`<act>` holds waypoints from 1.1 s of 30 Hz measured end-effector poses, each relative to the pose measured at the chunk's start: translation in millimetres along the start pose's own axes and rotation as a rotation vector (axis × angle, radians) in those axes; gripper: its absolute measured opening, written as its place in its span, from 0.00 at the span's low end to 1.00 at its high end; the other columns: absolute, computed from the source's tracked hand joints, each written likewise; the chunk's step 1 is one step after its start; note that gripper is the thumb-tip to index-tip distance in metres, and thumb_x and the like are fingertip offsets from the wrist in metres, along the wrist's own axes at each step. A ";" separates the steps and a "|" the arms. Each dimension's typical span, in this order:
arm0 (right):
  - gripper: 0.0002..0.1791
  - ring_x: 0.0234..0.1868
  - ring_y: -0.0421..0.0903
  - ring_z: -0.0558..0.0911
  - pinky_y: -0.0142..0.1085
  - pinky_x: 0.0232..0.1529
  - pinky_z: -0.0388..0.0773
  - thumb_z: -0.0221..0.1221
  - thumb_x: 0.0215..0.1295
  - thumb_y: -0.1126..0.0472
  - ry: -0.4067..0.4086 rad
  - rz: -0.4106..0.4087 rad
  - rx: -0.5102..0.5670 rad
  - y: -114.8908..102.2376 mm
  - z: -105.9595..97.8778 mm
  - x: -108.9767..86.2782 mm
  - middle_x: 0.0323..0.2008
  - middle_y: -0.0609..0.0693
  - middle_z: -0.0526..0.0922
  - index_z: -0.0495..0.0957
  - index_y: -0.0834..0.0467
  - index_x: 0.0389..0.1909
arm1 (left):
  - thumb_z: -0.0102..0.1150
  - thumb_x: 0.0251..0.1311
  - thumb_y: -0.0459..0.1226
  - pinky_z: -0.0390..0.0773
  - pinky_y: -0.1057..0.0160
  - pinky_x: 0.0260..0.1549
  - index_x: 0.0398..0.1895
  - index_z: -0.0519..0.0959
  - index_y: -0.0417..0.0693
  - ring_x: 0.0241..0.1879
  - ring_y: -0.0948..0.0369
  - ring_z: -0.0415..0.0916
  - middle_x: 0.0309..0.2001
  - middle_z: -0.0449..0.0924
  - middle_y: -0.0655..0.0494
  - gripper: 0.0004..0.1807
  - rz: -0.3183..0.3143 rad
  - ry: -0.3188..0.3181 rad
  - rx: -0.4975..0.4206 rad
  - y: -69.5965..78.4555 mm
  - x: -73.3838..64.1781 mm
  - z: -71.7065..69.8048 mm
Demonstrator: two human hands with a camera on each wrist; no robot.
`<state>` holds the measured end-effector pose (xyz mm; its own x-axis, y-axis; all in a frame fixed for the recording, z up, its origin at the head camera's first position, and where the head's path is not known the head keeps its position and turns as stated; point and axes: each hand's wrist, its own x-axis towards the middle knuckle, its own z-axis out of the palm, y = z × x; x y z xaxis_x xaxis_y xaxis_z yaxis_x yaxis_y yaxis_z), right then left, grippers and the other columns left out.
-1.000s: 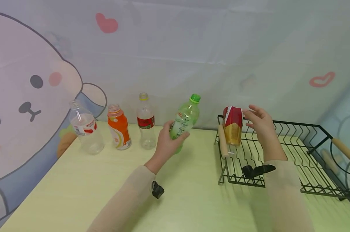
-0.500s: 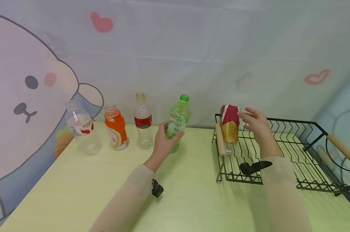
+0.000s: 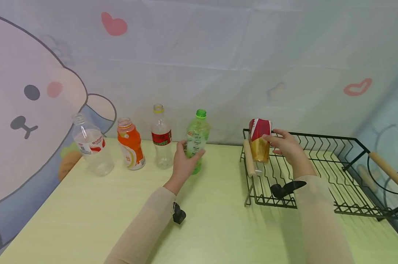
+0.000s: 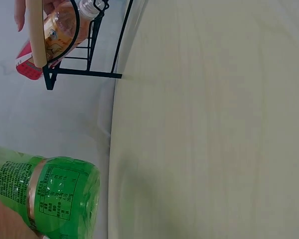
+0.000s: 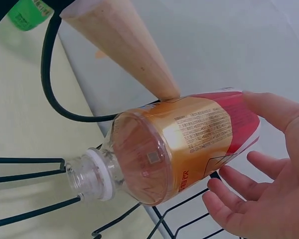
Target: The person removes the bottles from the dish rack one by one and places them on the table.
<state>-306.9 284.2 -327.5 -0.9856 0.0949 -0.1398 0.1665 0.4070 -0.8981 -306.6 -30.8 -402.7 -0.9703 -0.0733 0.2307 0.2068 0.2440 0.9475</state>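
My left hand (image 3: 184,164) grips a green plastic bottle (image 3: 198,132) with a green cap, thumb on the near side. It is upright, its base (image 4: 70,199) low by the table in the left wrist view. An upside-down red-and-gold bottle (image 3: 261,141) leans in a black wire dish rack (image 3: 321,161), its open clear neck (image 5: 87,174) down among the wires. My right hand (image 3: 286,146) is beside this bottle, fingers loosely spread; in the right wrist view the thumb tip meets its red end and the other fingers lie along its side.
Left of the green bottle stand a clear bottle with a red label (image 3: 162,141), an orange bottle (image 3: 131,145) and a clear bottle with a white label (image 3: 93,146). Wooden handles (image 3: 249,158) sit at both rack ends. A printed cloth (image 3: 185,55) hangs behind the table (image 3: 199,220).
The left hand has carried the green bottle left, and it has gone from tilted to upright. The right hand has come lower along the red-and-gold bottle. The head view has shifted slightly.
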 end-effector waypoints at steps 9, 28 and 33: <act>0.52 0.68 0.65 0.62 0.54 0.65 0.65 0.57 0.66 0.43 -0.090 0.050 -0.027 3.5 2.5 3.4 0.72 0.68 0.52 0.36 0.63 0.76 | 0.66 0.57 0.48 0.69 0.49 0.54 0.66 0.57 0.44 0.55 0.49 0.69 0.59 0.68 0.43 0.39 -0.035 0.007 -0.014 -9.8 2.9 2.4; 0.48 0.64 0.66 0.64 0.53 0.62 0.69 0.55 0.68 0.48 -0.212 0.074 -0.056 8.7 7.9 6.0 0.67 0.69 0.58 0.37 0.64 0.75 | 0.67 0.58 0.46 0.70 0.49 0.56 0.64 0.57 0.45 0.57 0.49 0.69 0.60 0.68 0.45 0.38 -0.081 -0.017 -0.039 -19.2 2.7 9.7; 0.48 0.61 0.64 0.67 0.53 0.61 0.70 0.56 0.68 0.48 -0.231 0.072 -0.057 10.0 8.1 4.9 0.65 0.69 0.60 0.37 0.64 0.74 | 0.67 0.57 0.45 0.69 0.49 0.56 0.63 0.57 0.45 0.57 0.49 0.69 0.59 0.68 0.44 0.37 -0.071 -0.010 -0.040 -20.9 4.5 11.8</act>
<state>-310.4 281.4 -340.5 -0.9503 -0.0823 -0.3002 0.2315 0.4582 -0.8582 -316.8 -24.8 -424.1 -0.9839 -0.0797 0.1601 0.1416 0.2000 0.9695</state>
